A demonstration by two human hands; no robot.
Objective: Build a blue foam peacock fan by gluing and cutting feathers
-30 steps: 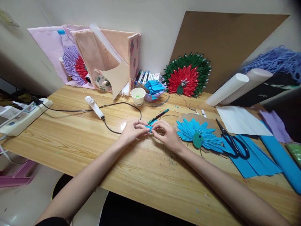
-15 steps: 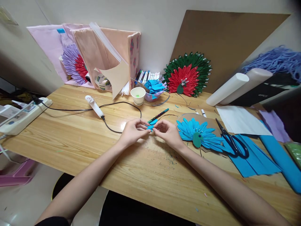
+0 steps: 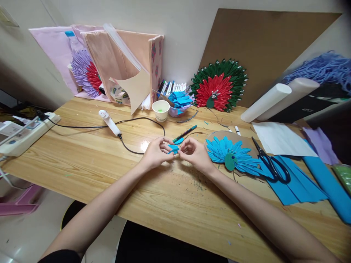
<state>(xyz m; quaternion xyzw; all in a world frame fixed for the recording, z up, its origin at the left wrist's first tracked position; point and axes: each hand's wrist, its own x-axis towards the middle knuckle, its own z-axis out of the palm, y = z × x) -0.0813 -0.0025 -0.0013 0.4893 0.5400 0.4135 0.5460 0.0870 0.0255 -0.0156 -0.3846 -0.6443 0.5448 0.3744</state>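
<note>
Between my two hands, above the middle of the table, is a small piece of blue crepe paper (image 3: 172,148). My left hand (image 3: 157,151) pinches its left side between thumb and fingers. The fingertips of my right hand (image 3: 193,151) close on its right end. Just behind the fingers lies a dark green marker pen (image 3: 185,134), with another blue paper piece (image 3: 179,141) beside it. Right of my right hand, a paper peacock with blue petals (image 3: 219,149) and a green body (image 3: 230,161) rests on a cardboard base.
Black-handled scissors (image 3: 271,166) lie on blue paper strips (image 3: 298,186) at the right. A white glue gun (image 3: 109,123) with a black cord sits left. Behind stand a paper cup (image 3: 161,115), a bowl of blue pieces (image 3: 179,109) and a green-and-red peacock (image 3: 215,87).
The blue paper between my fingers has opened out and shows more of its surface. Both hands stay in nearly the same place.
</note>
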